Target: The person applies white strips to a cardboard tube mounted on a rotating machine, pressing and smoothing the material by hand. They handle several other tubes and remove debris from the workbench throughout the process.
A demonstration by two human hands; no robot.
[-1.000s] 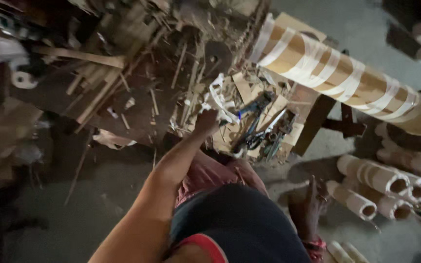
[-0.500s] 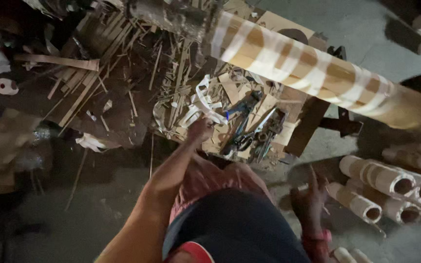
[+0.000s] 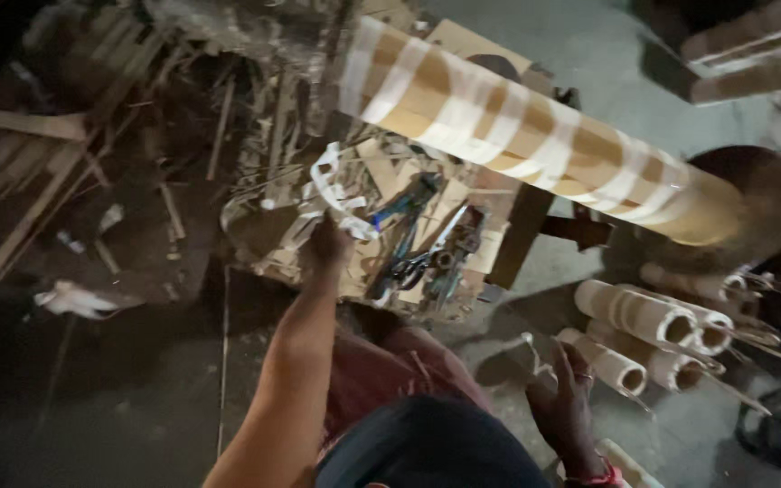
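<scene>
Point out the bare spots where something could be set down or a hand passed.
Bare floor lies left of the left arm, below the wood scraps. Another open patch lies beyond the long striped tube, at the top. It is crowded at the tool pile, where the left hand reaches, and by the short tubes beside the right hand.

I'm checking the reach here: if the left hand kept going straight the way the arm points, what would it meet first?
Probably the white strap loops lying on the cluttered pile of card scraps and tools; the left hand is already at their edge. Beyond lie wood offcuts. Depth is hard to judge from above.
</scene>
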